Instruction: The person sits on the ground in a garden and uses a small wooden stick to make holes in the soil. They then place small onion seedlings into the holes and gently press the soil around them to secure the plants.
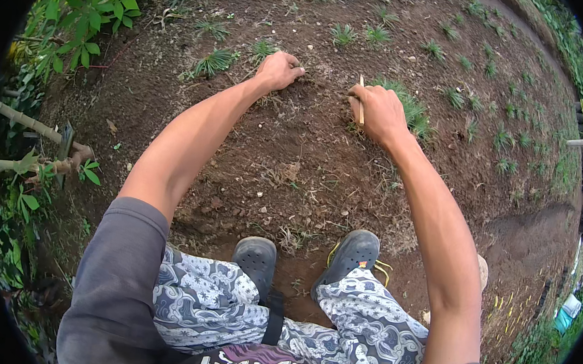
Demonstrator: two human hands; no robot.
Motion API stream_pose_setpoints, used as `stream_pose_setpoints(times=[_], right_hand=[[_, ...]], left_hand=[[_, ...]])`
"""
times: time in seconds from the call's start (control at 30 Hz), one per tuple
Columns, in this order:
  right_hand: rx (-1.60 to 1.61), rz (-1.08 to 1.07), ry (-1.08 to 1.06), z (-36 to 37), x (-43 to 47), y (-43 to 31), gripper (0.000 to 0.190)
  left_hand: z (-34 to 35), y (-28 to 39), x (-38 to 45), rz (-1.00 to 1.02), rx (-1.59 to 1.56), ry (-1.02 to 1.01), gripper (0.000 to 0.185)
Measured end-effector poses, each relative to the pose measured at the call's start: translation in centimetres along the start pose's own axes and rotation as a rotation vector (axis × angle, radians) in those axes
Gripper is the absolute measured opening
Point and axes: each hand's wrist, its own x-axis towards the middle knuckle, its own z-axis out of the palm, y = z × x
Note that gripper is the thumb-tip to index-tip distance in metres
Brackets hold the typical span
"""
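My left hand (280, 71) is low over the brown soil, its thumb and fingertips close together; whether something small is pinched there cannot be made out. Just left of it grow tufts of narrow-leaved seedlings (213, 63). My right hand (377, 109) is closed around a short wooden stick (361, 100), which stands roughly upright between thumb and fingers. A dense clump of thin green seedlings (412, 112) lies right beside and partly behind that hand. Bare soil (305, 132) with dry grass bits and small stones spans the ground between my forearms.
Rows of small green tufts (503, 139) cover the bed ahead and to the right. Leafy plants (94, 7) and a cut branch (29, 121) border the left. My dark clogs (255, 264) are near the soil's lower edge. A pale stone (482, 271) lies behind my right forearm.
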Motion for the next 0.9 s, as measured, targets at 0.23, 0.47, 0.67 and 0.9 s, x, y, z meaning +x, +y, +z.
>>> stream_pose_setpoints(times=[0.23,0.47,0.67,0.9], right_hand=[[0.023,0.022,0.01,-0.4,-0.3,0.6,0.013],[0.008,-0.023,0.018,-0.4,-0.4,0.7,0.014],[0.036,-0.084,0.037,0.0,0.6,0.4,0.013],[0.076,-0.111,0.087,0.9,2.7,1.1,0.012]], left_hand=[[-0.9,-0.4,-0.5,-0.016,-0.049,0.015,0.032],[1.4,0.1,-2.5,0.274,0.21,0.103,0.029],[3.0,0.6,-1.9,0.338,0.425,0.126,0.021],[2.3,3.5,-1.1,0.277,0.605,-0.029,0.012]])
